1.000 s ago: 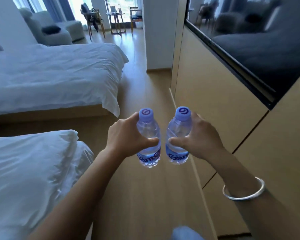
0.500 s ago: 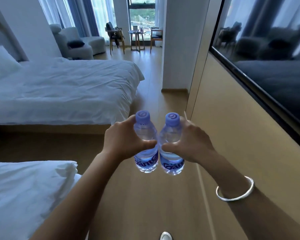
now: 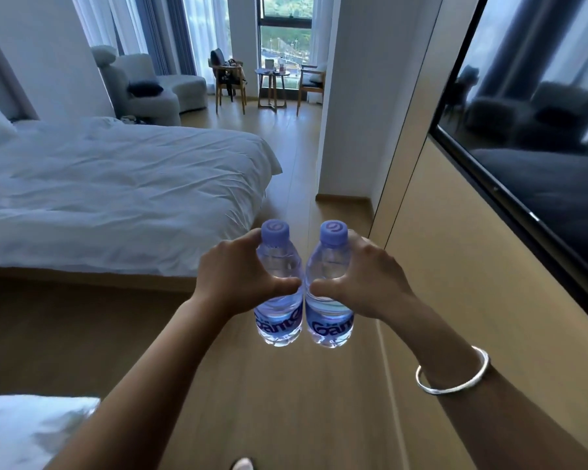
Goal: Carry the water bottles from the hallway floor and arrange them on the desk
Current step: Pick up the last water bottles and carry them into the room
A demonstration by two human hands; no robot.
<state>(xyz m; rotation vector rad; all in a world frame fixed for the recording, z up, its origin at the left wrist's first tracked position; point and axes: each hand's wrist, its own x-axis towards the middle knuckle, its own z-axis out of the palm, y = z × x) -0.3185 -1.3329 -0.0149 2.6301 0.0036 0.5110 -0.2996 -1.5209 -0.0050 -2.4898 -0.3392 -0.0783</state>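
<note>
Wooden flooring (image 3: 286, 395) runs ahead through a hotel-style room, with a white bed (image 3: 123, 184) on the left, a tan wall panel (image 3: 455, 283) carrying a dark screen (image 3: 540, 147) on the right, and a small round table (image 3: 272, 73) with chairs by the far window. No desk is identifiable from here, so the carry seems only partway done. Both bottles are in the air at chest height, upright and just beside each other, perhaps touching at their shoulders. The left hand (image 3: 231, 276) has its fingers wrapped around the left bottle (image 3: 279, 310), thumb across the front; the right hand (image 3: 367, 283) grips the right bottle (image 3: 330, 317) the same way, a silver bangle (image 3: 455, 381) on that wrist. Each grasp sits high, around the upper body below the purple cap, leaving the heavier water-filled base hanging free; a jolt in the stride could make a bottle pivot or slide out of the fingers. Held this close, the two could knock together. The wall panel lies near the right elbow, and brushing it could upset that grip.
</note>
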